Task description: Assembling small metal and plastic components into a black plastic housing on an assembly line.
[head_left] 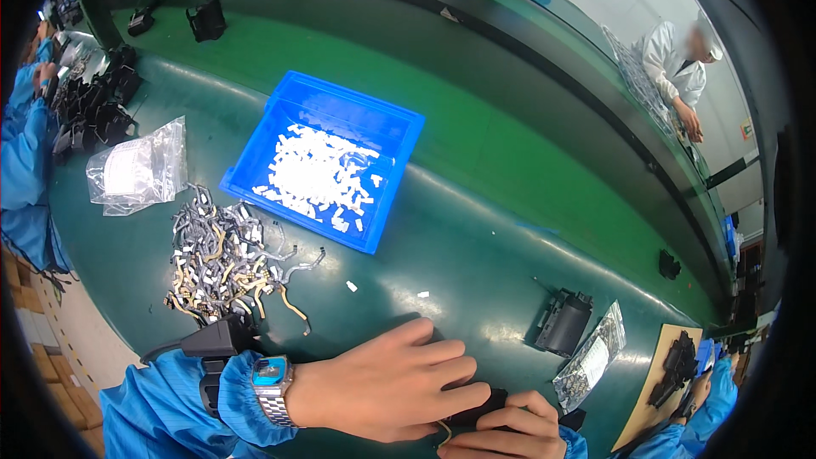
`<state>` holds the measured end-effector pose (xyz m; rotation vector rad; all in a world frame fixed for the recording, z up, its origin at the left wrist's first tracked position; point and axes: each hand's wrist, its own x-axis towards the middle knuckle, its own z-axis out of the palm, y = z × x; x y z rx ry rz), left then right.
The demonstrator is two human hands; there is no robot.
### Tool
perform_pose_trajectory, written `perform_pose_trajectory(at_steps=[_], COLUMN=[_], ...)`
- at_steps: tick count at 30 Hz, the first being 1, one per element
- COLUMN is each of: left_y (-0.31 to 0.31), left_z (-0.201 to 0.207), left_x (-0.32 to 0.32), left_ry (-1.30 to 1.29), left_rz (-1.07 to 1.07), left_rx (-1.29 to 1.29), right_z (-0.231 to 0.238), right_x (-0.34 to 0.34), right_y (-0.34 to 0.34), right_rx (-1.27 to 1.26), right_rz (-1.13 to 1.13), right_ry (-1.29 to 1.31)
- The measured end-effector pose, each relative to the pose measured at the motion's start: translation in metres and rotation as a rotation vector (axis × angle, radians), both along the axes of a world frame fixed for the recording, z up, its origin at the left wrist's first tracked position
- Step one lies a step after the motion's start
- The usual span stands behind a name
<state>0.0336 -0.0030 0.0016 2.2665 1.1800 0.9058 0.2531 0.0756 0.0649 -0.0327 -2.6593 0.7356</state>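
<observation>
At the near edge of the bench, my left hand (382, 391) reaches across to the right, its fingers bent over a black plastic part (478, 411). From the other side my right hand (510, 435) grips the same part with curled fingers. Both hands hide most of it. A short yellowish wire (444, 432) shows between the hands; its ends cannot be made out. Left of them lies a tangled heap of short grey and yellow wire harnesses (225, 255) with small connectors. Beyond it a blue bin (395, 161) holds many small white pieces (314, 172).
Two loose white pieces (423, 294) lie before my hands. To the right are a black housing (564, 321) and a clear bag of small parts (588, 365). Another clear bag (140, 166) lies left. Behind runs a green conveyor belt (501, 140). Co-workers sit on both sides.
</observation>
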Motion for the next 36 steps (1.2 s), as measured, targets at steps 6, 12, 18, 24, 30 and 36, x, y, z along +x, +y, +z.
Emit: perform_pose_trajectory(at_steps=[6,12,18,24,30,36], left_y=[0.001,0.001,-0.001,0.01,0.005,0.008], left_z=[-0.001,-0.001,0.004,0.007,-0.002,-0.003], left_x=[0.001,0.001,-0.002,-0.029,-0.021,-0.023], left_ry=[0.003,0.0,0.103,-0.028,-0.032,0.082], left_rz=[0.002,0.008,0.0,-0.056,-0.096,-0.125], left_rx=[0.008,0.014,-0.041,-0.054,0.048,0.06], right_z=[0.003,-0.006,-0.01,-0.011,-0.016,-0.012], right_x=[0.0,-0.003,-0.004,-0.002,0.002,0.001], right_y=[0.008,-0.001,-0.001,0.003,0.002,-0.003], right_rx=[-0.089,-0.006,-0.017,-0.063,-0.072,-0.093], right_rz=[0.008,-0.017,-0.109,-0.112,-0.094,-0.241], right_ry=[-0.03,0.013,0.045,0.035,0.051,-0.122])
